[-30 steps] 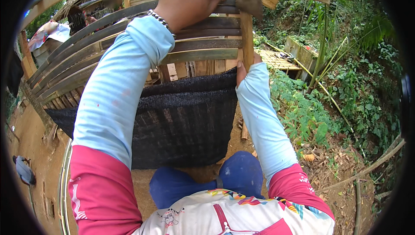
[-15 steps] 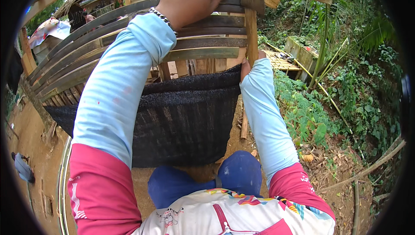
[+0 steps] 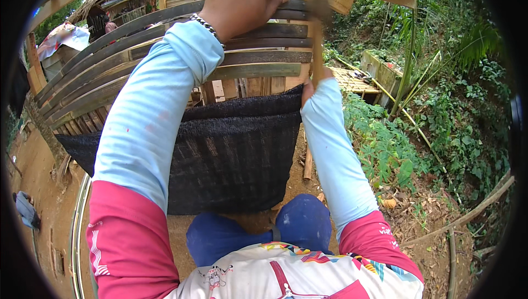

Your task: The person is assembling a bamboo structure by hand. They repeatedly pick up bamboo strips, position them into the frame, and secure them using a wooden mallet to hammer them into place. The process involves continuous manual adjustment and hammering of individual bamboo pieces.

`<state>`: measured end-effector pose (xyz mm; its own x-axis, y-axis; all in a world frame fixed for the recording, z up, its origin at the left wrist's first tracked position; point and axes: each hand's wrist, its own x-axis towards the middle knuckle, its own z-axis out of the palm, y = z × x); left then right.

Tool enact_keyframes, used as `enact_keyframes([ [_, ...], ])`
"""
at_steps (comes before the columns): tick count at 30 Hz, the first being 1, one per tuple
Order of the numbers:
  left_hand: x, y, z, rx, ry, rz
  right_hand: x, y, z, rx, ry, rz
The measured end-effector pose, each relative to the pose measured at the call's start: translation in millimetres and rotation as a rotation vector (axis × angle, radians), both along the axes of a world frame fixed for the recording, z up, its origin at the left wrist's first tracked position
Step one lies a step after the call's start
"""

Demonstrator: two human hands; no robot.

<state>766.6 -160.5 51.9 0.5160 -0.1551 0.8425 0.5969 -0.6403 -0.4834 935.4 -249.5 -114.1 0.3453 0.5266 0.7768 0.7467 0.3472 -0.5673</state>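
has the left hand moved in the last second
No, no clear shift either way: the left hand stays at the same spot over the dark slats, left of their right ends.

Daylight on this outdoor scene, and bare brown dirt ground (image 3: 58,203) sweeps along the left, long pale poles (image 3: 81,227) stretching across its near part. Far left, there's a dark, thatch-roofed wooden hut (image 3: 129,5). Over to the right, a dense green leafy slope (image 3: 467,112) climbs; brown leaf litter (image 3: 418,225) covers the near right. Farther off there, a pale slatted platform (image 3: 355,81) sits beside a low, weathered grey-green wall (image 3: 383,76).
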Motion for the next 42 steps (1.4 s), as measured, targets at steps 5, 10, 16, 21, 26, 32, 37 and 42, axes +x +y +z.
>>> enact_keyframes([
  [5, -3.0, 3.2, -2.3, -0.024, 0.016, 0.051, 7.6, -1.3, -12.6, 0.236, -0.030, 0.048],
  [10, -5.0, 0.2, -2.7, -0.051, 0.025, 0.072, 3.5, 8.7, -23.1, 0.569, 0.140, 0.102],
  [16, 1.0, -1.3, 0.7, -0.015, 0.003, 0.024, 11.3, -2.0, -14.1, 0.104, 0.054, 0.004],
  [21, -15.2, 0.4, 2.8, -0.179, -0.146, -0.122, 22.4, -25.0, -56.7, 0.234, 0.132, 0.065],
  [26, -27.5, -17.8, 13.2, -0.320, -0.056, 0.088, 35.0, -45.8, -124.3, 0.142, 0.150, 0.057],
  [32, -8.6, -19.9, 38.8, -0.637, 0.100, 0.274, 19.6, -68.8, -173.1, -0.142, 0.201, 0.118],
  [37, 3.7, -17.1, 27.7, -0.607, -0.014, 0.162, 3.3, -85.9, -170.2, -0.221, 0.239, 0.186],
  [42, 1.0, -3.7, 25.2, -0.534, -0.110, 0.023, -0.3, -97.2, -173.0, -0.202, 0.308, 0.289],
])
